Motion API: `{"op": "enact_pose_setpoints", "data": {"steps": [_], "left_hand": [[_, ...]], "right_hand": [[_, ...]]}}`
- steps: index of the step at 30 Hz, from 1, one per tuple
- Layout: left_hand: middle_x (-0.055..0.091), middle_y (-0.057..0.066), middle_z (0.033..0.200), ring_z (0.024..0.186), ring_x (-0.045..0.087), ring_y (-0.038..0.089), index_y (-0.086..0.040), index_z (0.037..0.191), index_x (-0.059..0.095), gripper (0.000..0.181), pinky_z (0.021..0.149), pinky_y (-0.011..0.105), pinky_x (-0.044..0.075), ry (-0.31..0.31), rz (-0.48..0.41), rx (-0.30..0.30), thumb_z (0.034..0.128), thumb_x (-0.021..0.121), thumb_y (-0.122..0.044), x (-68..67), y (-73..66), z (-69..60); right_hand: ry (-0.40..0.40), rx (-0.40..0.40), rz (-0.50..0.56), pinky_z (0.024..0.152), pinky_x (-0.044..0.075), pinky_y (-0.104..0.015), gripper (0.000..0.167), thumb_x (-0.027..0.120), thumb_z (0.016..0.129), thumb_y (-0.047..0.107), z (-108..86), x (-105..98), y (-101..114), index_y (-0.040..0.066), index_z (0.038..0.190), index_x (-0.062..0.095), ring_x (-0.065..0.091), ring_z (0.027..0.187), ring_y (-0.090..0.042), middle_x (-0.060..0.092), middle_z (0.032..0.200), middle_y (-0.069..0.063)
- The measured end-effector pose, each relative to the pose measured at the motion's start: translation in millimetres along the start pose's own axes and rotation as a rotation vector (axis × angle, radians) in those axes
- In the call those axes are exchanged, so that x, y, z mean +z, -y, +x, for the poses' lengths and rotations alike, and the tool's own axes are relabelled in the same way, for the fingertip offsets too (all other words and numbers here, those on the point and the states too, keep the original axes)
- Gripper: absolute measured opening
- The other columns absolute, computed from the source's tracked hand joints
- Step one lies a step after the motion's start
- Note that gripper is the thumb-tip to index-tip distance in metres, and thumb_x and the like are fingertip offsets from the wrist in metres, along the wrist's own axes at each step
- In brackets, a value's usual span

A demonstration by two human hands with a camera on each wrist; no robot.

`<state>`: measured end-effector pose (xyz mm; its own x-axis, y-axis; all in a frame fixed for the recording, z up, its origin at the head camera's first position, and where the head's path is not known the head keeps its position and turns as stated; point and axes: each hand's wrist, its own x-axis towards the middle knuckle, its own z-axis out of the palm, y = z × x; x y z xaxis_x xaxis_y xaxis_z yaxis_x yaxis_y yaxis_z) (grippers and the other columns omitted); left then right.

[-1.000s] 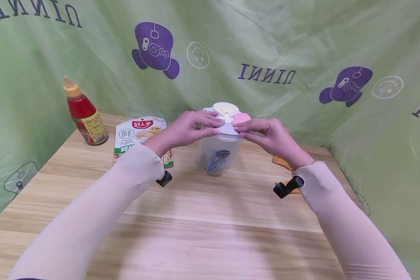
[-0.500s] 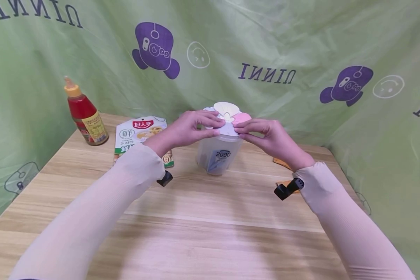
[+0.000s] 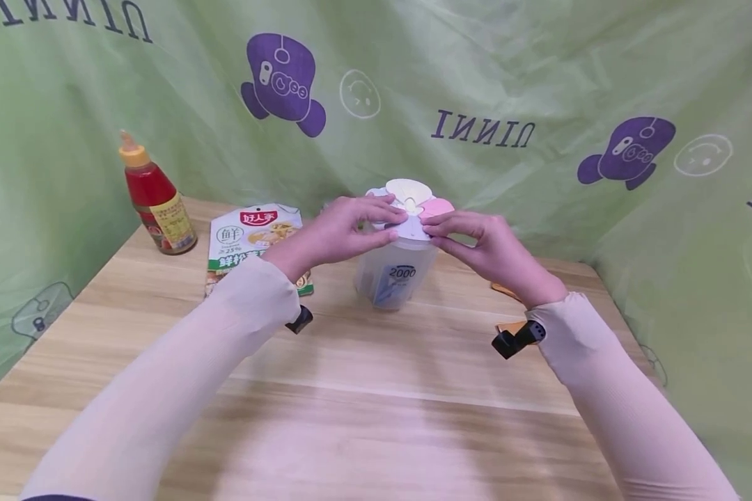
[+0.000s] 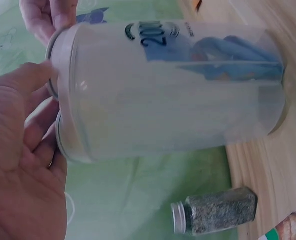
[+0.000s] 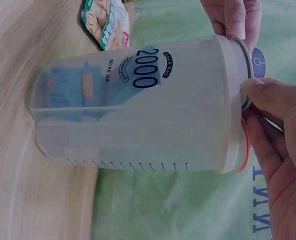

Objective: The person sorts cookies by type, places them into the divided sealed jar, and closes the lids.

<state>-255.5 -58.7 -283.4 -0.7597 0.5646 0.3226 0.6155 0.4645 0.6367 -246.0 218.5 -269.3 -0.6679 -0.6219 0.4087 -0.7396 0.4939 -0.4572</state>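
A tall translucent storage container (image 3: 393, 278) marked 2000 stands upright at the back of the table. Its lid (image 3: 411, 231) has rounded flaps in white, pink and pale lavender, and the flaps look closed. My left hand (image 3: 354, 228) grips the lid's left front, thumb at the edge and fingers on top. From the right, my right hand (image 3: 476, 238) pinches the front flap's edge between thumb and fingers. Blue packets (image 5: 70, 92) lie at the bottom inside the container. Parts of the lid are covered by the fingers.
A red sauce bottle (image 3: 158, 202) with a yellow cap stands at the back left. Beside it lies a white and green food pouch (image 3: 238, 233). A small jar of dark seasoning (image 4: 220, 210) is behind the container. Orange pieces (image 3: 507, 327) lie partly under my right wrist.
The head view has shifted slightly. Both hands keep their places on the lid, and the container stays where it was.
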Motion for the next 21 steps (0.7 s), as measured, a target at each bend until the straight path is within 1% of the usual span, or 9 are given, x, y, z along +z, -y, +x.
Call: {"op": "enact_pose_setpoints", "data": {"steps": [3,6,9,11,13,15,18,20,21], "left_hand": [[0.057,0.007,0.157,0.159,0.036,0.023,-0.011,0.141,0.067,0.042,0.134,0.048,0.027,-0.029,0.037,-0.009,0.1026,0.067,-0.029,4.5,-3.2,-0.1],[0.048,0.005,0.164,0.163,0.027,0.022,-0.014,0.149,0.059,0.051,0.135,0.049,0.022,-0.089,0.080,-0.019,0.1039,0.063,-0.036,12.0,-7.1,-2.8],[0.038,0.006,0.170,0.164,0.023,0.024,-0.017,0.157,0.048,0.059,0.136,0.047,0.018,-0.203,0.115,-0.032,0.1046,0.060,-0.040,21.3,-10.5,-9.6],[0.033,0.008,0.172,0.164,0.022,0.027,-0.016,0.161,0.042,0.063,0.137,0.047,0.017,-0.282,0.127,-0.040,0.1052,0.057,-0.041,27.8,-13.8,-13.4],[0.027,0.011,0.174,0.165,0.020,0.030,-0.014,0.164,0.035,0.067,0.137,0.047,0.015,-0.339,0.132,-0.064,0.1058,0.054,-0.043,34.2,-18.4,-17.1],[0.020,0.013,0.175,0.165,0.015,0.031,-0.012,0.166,0.026,0.074,0.137,0.049,0.013,-0.365,0.131,-0.104,0.1063,0.050,-0.047,41.1,-23.5,-19.9],[0.007,0.016,0.176,0.166,0.004,0.033,-0.008,0.168,0.013,0.083,0.137,0.050,0.007,-0.361,0.127,-0.172,0.1062,0.045,-0.053,52.7,-32.4,-24.4],[0.002,0.017,0.176,0.166,-0.001,0.033,-0.005,0.168,0.007,0.087,0.136,0.049,0.005,-0.348,0.123,-0.207,0.1061,0.043,-0.055,60.3,-38.5,-27.1],[0.000,0.018,0.176,0.166,-0.002,0.033,-0.004,0.167,0.006,0.088,0.136,0.049,0.005,-0.342,0.120,-0.220,0.1059,0.043,-0.055,63.8,-41.4,-28.4]], "right_hand": [[0.009,0.019,-0.008,0.111,0.050,-0.018,0.029,0.075,0.094,0.001,0.1,-3,1,0.009,0.122,0.079,0.068,0.130,-0.028,0.076,0.130,-0.008],[-0.004,0.067,0.064,0.108,0.053,-0.018,0.025,0.071,0.099,0.008,1.5,-6,1,0.009,0.124,0.078,0.069,0.129,-0.025,0.074,0.134,-0.008],[-0.077,0.154,0.160,0.105,0.055,-0.019,0.026,0.064,0.105,0.018,7.4,-8,-3,0.008,0.127,0.075,0.069,0.126,-0.023,0.073,0.136,-0.010],[-0.130,0.230,0.211,0.110,0.054,-0.026,0.033,0.058,0.109,0.027,11.5,-9,-8,0.009,0.132,0.072,0.069,0.127,-0.023,0.071,0.140,-0.009],[-0.139,0.284,0.282,0.120,0.048,-0.035,0.044,0.048,0.112,0.035,16.3,-10,-14,0.007,0.143,0.063,0.062,0.137,-0.025,0.064,0.148,-0.012],[-0.101,0.327,0.386,0.129,0.036,-0.043,0.056,0.035,0.114,0.042,21.5,-10,-21,0.006,0.154,0.050,0.049,0.150,-0.027,0.052,0.160,-0.014],[-0.014,0.390,0.579,0.136,0.019,-0.050,0.071,0.015,0.113,0.052,27.7,-7,-31,0.005,0.165,0.028,0.027,0.162,-0.027,0.030,0.173,-0.015],[0.021,0.416,0.684,0.137,0.011,-0.050,0.080,0.010,0.110,0.060,30.5,-3,-37,0.006,0.167,0.020,0.020,0.164,-0.027,0.022,0.175,-0.014],[0.030,0.424,0.724,0.137,0.009,-0.050,0.084,0.008,0.108,0.065,31.2,-2,-39,0.006,0.167,0.018,0.018,0.165,-0.026,0.020,0.176,-0.013]]}}
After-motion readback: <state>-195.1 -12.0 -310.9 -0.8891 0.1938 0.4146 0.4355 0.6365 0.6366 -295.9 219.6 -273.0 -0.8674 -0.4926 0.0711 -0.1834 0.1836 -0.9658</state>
